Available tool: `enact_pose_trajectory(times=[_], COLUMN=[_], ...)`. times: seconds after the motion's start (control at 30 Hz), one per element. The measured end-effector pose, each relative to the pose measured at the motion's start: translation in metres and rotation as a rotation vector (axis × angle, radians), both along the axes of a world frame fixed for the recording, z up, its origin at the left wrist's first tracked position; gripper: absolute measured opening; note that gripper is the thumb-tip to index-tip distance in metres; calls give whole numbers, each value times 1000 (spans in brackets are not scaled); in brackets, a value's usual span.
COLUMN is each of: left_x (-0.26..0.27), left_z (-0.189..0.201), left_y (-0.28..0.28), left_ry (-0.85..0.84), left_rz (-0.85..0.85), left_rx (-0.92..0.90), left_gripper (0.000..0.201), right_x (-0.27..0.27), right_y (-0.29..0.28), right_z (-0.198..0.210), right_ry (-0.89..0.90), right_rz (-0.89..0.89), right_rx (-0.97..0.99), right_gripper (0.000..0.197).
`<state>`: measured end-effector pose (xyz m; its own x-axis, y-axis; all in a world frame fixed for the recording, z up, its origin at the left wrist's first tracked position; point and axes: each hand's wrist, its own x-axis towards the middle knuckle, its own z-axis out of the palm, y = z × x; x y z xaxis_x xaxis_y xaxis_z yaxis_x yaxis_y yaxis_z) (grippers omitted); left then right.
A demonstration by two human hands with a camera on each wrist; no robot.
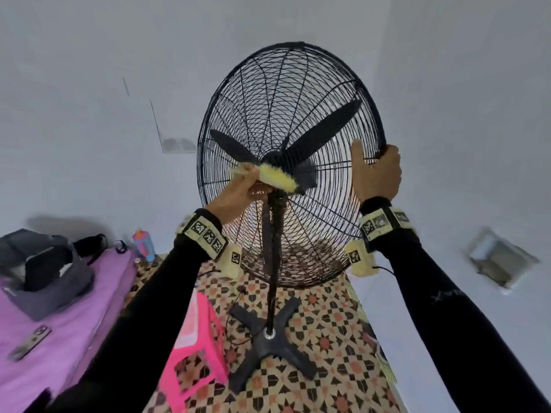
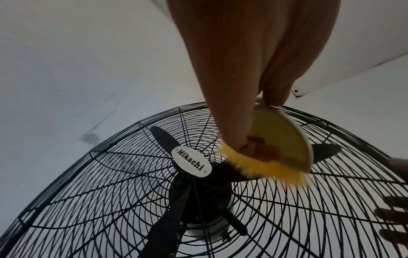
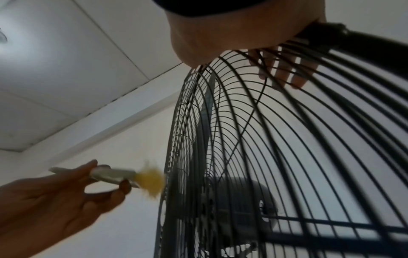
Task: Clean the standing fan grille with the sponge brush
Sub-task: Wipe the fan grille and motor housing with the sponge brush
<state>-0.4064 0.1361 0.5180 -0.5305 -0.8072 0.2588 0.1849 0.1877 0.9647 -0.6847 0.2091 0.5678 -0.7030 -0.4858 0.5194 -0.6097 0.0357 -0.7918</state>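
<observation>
The standing fan grille (image 1: 290, 162) stands upright in front of you on its cross-shaped base (image 1: 269, 338), on the patterned floor by the far wall. Starting at the left, your left hand (image 1: 238, 195) has its fingers curled round the pale handle of the sponge brush (image 1: 277, 178), and the yellow bristles meet the front wires just right of the badge at the hub (image 2: 191, 162). The bristles look smeared in the wrist views, so judge the contact from the head view. Further right, your right hand (image 1: 377, 174) wraps the grille's outer rim, thumb on the near face and fingers hooked through to the far side.

From here, the likeliest trouble is pushing too hard at the centre: the head sits high on a thin pole (image 1: 272, 263), so a firm stroke could rock or tip it if your right hand loosens. Bristles may also snag between wires and twist the brush out of your grip. The fingers poking through the wires lie close to the blade (image 1: 325, 132); a nudged blade could catch them.
</observation>
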Motion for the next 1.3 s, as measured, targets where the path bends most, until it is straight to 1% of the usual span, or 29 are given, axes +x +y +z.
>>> enact_pose_trajectory(times=[0.07,0.1,0.13,0.2,0.23,0.3,0.33,0.37,0.4,0.43,0.47,0.5,0.53,0.63,0.7,0.87,0.97,1.03,1.13,1.2,1.3], left_x=[1,0,1,5,8,16,19,22,23,23,23,25,27,35,33,17,15,14,8,6,4], left_z=[-7,-15,-24,-46,-53,-62,-63,-59,-56,-50,-45,-41,-36,-28,-30,-51,-49,-40,-28,-26,-29], left_y=[-12,-17,-22,-31,-35,-43,-48,-50,-53,-54,-56,-59,-61,-64,-61,-37,-30,-29,-24,-20,-14], left_ry=[77,66,29,-111,-188,-269,-322,-394,-475,-545,-584,-594,-567,-423,-360,-434,-565,-629,-686,-709,-767], left_rz=[75,133,171,193,205,250,310,363,384,367,334,307,302,383,396,271,251,293,450,538,526], left_rx=[-52,-104,-168,-293,-321,-380,-509,-691,-885,-1056,-1165,-1203,-1208,-1090,-1058,-1019,-974,-923,-982,-958,-901], left_gripper=[19,25,29,32,35,41,41,40,40,42,46,48,50,47,47,54,53,48,44,41,42], right_x=[4,3,3,-1,-2,-3,-2,-1,0,0,-1,-1,1,14,24,29,29,28,24,23,21], right_y=[-1,-1,-1,0,0,1,0,-1,-1,-1,-1,-1,-2,-5,-8,-15,-14,-13,-11,-10,-10], right_z=[-5,-7,-9,-11,-12,-13,-14,-14,-14,-14,-14,-15,-15,-20,-23,-20,-24,-30,-34,-36,-38], right_ry=[30,33,31,39,45,57,64,71,79,87,94,98,98,77,48,-25,-34,-19,-15,-15,6], right_rz=[-48,-67,-81,-96,-102,-116,-123,-131,-139,-145,-154,-165,-184,-279,-341,-412,-407,-397,-394,-390,-388], right_rx=[-16,-26,-25,-9,-9,-15,-17,-19,-17,-14,-11,-7,-6,24,28,79,64,33,-12,-29,-47], right_gripper=[69,69,68,65,63,64,65,67,67,68,69,70,72,85,88,91,90,86,85,83,80])
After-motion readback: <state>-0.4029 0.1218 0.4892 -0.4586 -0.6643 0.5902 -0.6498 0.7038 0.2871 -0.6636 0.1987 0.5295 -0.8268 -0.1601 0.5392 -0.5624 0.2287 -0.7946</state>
